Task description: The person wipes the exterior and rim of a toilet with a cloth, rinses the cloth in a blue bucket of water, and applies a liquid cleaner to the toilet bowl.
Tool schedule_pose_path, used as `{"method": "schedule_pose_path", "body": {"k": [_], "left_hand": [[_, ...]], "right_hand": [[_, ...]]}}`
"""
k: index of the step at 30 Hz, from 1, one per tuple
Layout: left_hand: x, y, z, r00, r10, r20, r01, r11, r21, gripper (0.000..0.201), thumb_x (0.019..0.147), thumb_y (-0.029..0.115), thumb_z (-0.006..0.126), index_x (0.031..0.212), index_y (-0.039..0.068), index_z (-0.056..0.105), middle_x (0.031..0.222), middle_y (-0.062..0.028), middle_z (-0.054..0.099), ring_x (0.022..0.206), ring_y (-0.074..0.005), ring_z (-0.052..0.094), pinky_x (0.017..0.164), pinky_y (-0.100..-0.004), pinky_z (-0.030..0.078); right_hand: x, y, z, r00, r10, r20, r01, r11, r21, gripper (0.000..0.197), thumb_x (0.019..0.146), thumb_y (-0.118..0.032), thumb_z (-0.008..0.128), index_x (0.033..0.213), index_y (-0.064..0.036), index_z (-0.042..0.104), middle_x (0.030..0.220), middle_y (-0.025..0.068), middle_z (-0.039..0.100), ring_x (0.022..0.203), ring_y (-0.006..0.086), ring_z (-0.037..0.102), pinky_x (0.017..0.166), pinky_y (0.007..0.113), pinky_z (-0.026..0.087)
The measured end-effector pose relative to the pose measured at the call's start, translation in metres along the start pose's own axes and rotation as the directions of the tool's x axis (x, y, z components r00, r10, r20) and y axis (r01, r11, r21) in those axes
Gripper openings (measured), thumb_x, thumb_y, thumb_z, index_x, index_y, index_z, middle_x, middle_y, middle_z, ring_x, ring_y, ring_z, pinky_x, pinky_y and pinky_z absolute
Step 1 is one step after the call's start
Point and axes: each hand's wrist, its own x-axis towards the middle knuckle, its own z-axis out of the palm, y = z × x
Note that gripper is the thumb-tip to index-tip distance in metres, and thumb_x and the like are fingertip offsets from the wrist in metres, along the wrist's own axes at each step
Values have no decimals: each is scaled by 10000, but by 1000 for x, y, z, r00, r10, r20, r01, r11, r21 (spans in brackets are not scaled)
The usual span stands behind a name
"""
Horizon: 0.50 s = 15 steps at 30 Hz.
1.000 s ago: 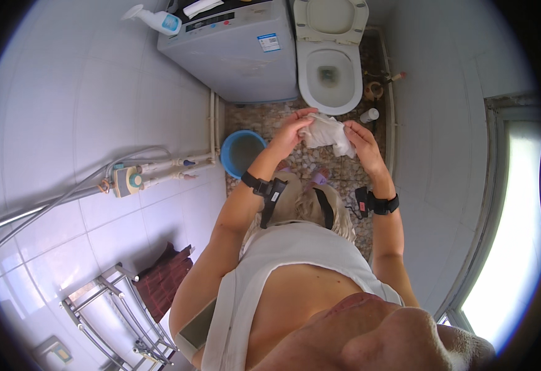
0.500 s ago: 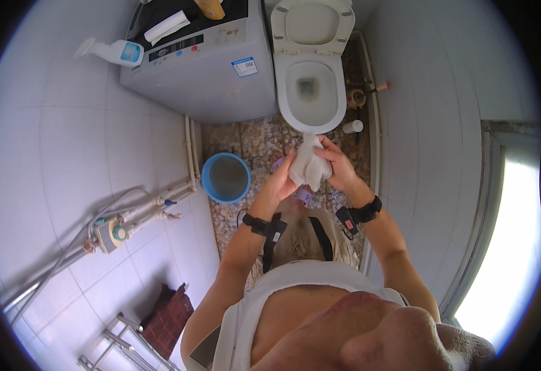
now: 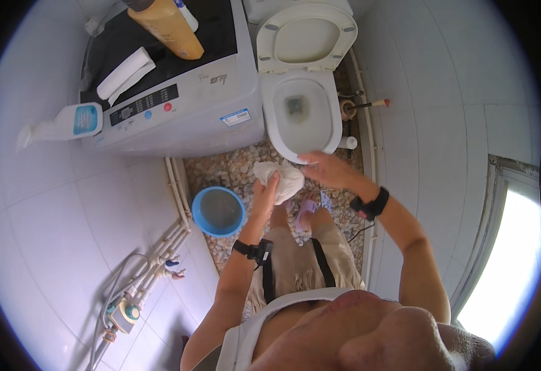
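My left hand [image 3: 265, 196] is closed around a crumpled white cloth [image 3: 289, 180], with the thumb pressed on top of it. Just right of the cloth, my right hand [image 3: 327, 169] holds nothing, its fingers stretched out toward the left. In the picture those fingers overlap the front of the white toilet bowl [image 3: 273, 131]; whether they touch it I cannot tell. The toilet's seat and lid [image 3: 264, 47] are raised, and there is water in the bowl. A blue basin [image 3: 195, 213] of greyish water stands on the pebbled floor, left of my left hand.
At the left, a grey washing machine [image 3: 190, 133] carries a yellow bottle [image 3: 170, 31], a folded white cloth [image 3: 124, 73] and a white spray bottle [image 3: 66, 122]. Pipes and a valve unit [image 3: 124, 314] run along the left wall. A small white cylinder [image 3: 348, 143] stands beside the toilet.
My right hand has let go of the white cloth and moved a little away to its right. The cloth stays in my left hand. The whole view has shifted toward the washing machine.
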Motion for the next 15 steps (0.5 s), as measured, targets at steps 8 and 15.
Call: {"method": "schedule_pose_path", "body": {"k": [8,15], "left_hand": [[7,-11,-28,999,-30,-33,29,999,-33,460,915,225,684,1258,-27,509,1165,-90,609,1043,-155,605,875,-299,489],[8,-61,-20,994,-77,-82,68,992,-105,404,925,145,651,1264,-24,510,1182,-84,607,1063,-158,602,914,-302,489]], "right_hand": [[172,-2,-223,596,-652,-468,64,620,-782,487,816,-69,637,1289,-90,527,1259,152,582,1160,344,552,986,415,464],[235,15,-256,603,-636,-482,-90,546,-833,425,824,30,468,1243,-13,522,1231,187,539,1143,389,511,964,451,452]]}}
